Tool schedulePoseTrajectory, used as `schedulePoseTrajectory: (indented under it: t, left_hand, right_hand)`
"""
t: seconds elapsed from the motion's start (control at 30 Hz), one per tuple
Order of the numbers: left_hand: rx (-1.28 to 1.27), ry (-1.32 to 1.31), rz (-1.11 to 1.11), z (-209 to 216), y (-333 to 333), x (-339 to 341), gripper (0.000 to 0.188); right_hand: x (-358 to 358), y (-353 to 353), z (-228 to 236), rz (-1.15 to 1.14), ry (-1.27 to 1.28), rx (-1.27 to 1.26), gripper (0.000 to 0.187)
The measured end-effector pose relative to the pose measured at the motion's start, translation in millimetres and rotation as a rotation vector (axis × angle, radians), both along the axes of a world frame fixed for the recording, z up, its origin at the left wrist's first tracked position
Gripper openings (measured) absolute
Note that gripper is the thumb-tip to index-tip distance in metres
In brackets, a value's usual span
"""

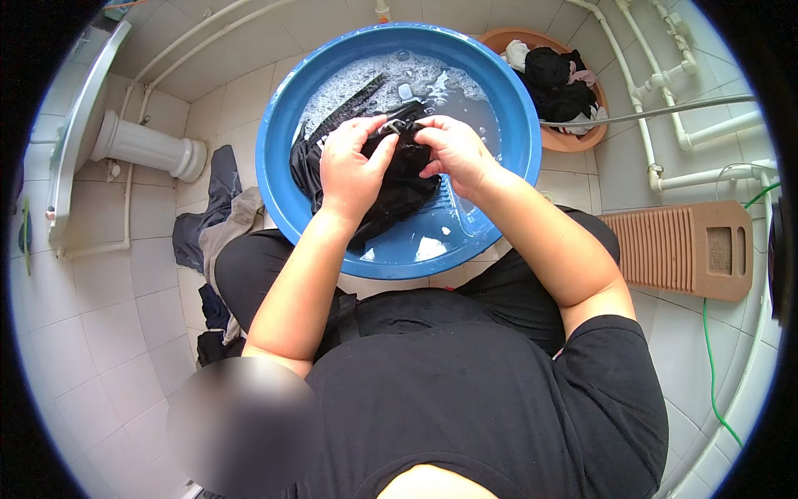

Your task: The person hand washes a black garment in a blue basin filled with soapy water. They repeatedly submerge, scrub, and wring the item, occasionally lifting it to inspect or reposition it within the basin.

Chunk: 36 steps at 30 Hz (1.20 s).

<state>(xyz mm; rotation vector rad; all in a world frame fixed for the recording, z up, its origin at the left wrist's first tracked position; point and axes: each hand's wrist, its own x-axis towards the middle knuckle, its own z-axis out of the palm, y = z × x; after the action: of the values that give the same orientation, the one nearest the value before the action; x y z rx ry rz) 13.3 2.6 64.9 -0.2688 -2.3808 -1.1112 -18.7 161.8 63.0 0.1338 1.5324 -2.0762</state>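
Observation:
A wet black garment (391,195) lies bunched in a large blue basin (276,200) of soapy water. Both hands pinch a raised fold of it near the basin's middle. My left hand (353,162) grips the fold from the left, thumb and fingers closed on the cloth. From the other side, my right hand (455,152) closes its fingertips on the same fold, a short gap from the left. White suds (357,79) float at the far side. Ridges of a blue washboard surface (443,200) show beside the garment, under my right hand.
An orange-brown basin (600,137) of dark and pale clothes stands at far right. A brown washboard (677,249) leans right, near white pipes (644,125) and a green cord (711,374). Grey clothes (220,204) lie on the floor left, by a white pedestal (150,145).

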Motion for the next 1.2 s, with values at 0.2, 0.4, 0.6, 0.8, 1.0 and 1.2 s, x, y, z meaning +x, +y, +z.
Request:
schedulePoseTrajectory:
  t: [0.2, 0.4, 0.6, 0.8, 1.0, 1.2]
  left_hand:
    - [-0.088, 0.052, 0.005, 6.2, 3.2, 2.9, 0.019]
    - [-0.25, 0.144, 0.026, 8.2, 1.7, -0.7, 0.018]
    - [-0.168, 0.14, 0.019, 6.5, 1.2, 0.4, 0.016]
    - [-0.152, 0.188, 0.001, 4.8, -1.8, 0.7, 0.012]
    - [-0.004, 0.177, -0.026, 0.7, -0.3, -2.9, 0.014]
    - [-0.204, -0.176, 0.058, 10.9, 2.6, 2.9, 0.027]
  right_hand:
    - [3.9, 0.6, 4.6, 0.011, 0.036, 0.06, 0.014]
    - [4.3, 1.6, 5.0, 0.079, 0.125, 0.108, 0.017]
    - [6.0, 1.2, 2.9, 0.152, 0.21, 0.12, 0.016]
    - [6.2, 1.3, 4.9, 0.164, 0.225, 0.155, 0.018]
    - [4.8, 2.2, 3.2, 0.142, 0.23, 0.151, 0.019]
    - [3.9, 2.7, -0.5, 0.127, 0.236, 0.168, 0.016]
